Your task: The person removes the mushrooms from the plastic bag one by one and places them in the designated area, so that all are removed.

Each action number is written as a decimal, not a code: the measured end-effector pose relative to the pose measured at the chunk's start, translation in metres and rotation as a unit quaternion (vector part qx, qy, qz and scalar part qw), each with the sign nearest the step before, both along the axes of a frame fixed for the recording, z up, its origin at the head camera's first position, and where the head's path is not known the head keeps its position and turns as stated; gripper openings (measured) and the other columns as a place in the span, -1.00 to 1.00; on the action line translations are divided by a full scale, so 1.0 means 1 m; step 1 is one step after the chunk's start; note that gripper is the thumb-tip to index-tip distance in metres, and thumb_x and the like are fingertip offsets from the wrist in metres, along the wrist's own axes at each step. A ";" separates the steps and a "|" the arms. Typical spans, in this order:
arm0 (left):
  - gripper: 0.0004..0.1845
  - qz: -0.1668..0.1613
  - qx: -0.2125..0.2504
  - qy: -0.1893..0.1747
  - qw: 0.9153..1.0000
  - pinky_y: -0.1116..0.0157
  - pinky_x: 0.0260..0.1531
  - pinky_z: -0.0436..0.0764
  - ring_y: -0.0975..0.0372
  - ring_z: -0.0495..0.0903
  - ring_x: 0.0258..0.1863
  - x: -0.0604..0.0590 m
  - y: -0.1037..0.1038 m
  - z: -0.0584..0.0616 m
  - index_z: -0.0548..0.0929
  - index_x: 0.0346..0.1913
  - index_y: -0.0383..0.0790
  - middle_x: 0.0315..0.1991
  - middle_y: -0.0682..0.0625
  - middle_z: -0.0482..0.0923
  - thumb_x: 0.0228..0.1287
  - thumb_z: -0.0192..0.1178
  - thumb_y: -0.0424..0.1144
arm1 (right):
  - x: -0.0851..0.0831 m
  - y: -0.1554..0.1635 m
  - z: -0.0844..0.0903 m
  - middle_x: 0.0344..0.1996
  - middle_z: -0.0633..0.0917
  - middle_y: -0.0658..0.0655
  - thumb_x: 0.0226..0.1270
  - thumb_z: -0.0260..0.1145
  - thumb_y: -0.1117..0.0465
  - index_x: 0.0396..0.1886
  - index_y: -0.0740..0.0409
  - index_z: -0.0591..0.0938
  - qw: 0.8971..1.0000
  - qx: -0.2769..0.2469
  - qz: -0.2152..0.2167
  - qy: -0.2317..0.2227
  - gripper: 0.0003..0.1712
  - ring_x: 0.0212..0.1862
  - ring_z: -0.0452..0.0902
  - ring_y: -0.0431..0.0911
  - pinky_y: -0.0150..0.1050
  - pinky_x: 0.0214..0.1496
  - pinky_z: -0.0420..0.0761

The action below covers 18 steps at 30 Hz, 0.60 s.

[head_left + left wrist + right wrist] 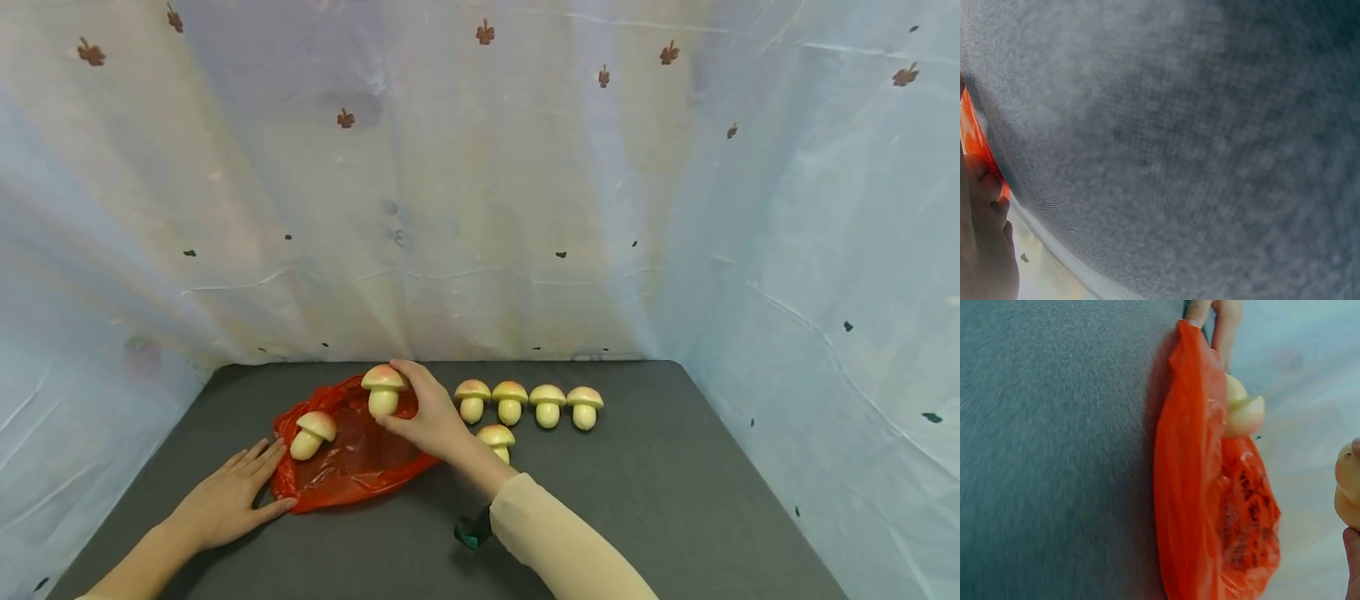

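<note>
My right hand grips a pale yellow toy mushroom and holds it just above the red plastic bag. That mushroom shows at the right edge of the right wrist view. A second mushroom lies on its side on the bag's left part, also visible in the right wrist view. My left hand lies flat on the dark table, fingers straight, touching the bag's left edge. Several more mushrooms stand in a row to the right of my right hand, and one sits in front of them.
The dark grey table is walled on three sides by a pale cloth backdrop with small leaf prints. A dark band with a green part sits at my right wrist.
</note>
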<state>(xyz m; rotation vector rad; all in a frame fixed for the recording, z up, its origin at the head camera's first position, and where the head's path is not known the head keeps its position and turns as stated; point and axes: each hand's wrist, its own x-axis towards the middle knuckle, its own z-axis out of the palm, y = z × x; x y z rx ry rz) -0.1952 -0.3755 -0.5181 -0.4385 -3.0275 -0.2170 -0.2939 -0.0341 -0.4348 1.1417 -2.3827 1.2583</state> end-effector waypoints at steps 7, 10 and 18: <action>0.05 0.001 0.000 -0.008 1.000 -0.30 0.39 0.29 -0.29 0.27 0.49 -0.003 -0.001 0.000 0.39 0.52 -0.39 0.51 -0.34 0.32 0.31 0.19 0.45 | 0.005 0.028 0.009 0.44 0.44 0.15 0.25 0.59 0.25 0.57 0.14 0.31 0.998 -0.054 0.021 -0.004 -0.04 0.38 0.47 -0.05 -0.18 0.33 0.61; 0.04 -0.005 -0.002 -0.003 1.000 -0.30 0.38 0.31 -0.30 0.29 0.47 -0.003 0.000 0.000 0.39 0.51 -0.40 0.50 -0.34 0.34 0.32 0.20 0.43 | 0.008 0.042 0.011 0.43 0.44 0.16 0.25 0.59 0.27 0.57 0.16 0.31 0.997 -0.066 0.025 0.001 -0.05 0.35 0.50 -0.03 -0.16 0.31 0.63; 0.04 0.001 0.009 -0.014 1.000 -0.30 0.39 0.29 -0.29 0.27 0.49 0.000 -0.001 -0.002 0.40 0.52 -0.39 0.50 -0.33 0.34 0.30 0.22 0.43 | 0.017 0.077 0.013 0.45 0.44 0.17 0.25 0.59 0.25 0.58 0.12 0.32 0.997 -0.079 -0.003 0.014 -0.04 0.37 0.50 0.03 -0.05 0.30 0.64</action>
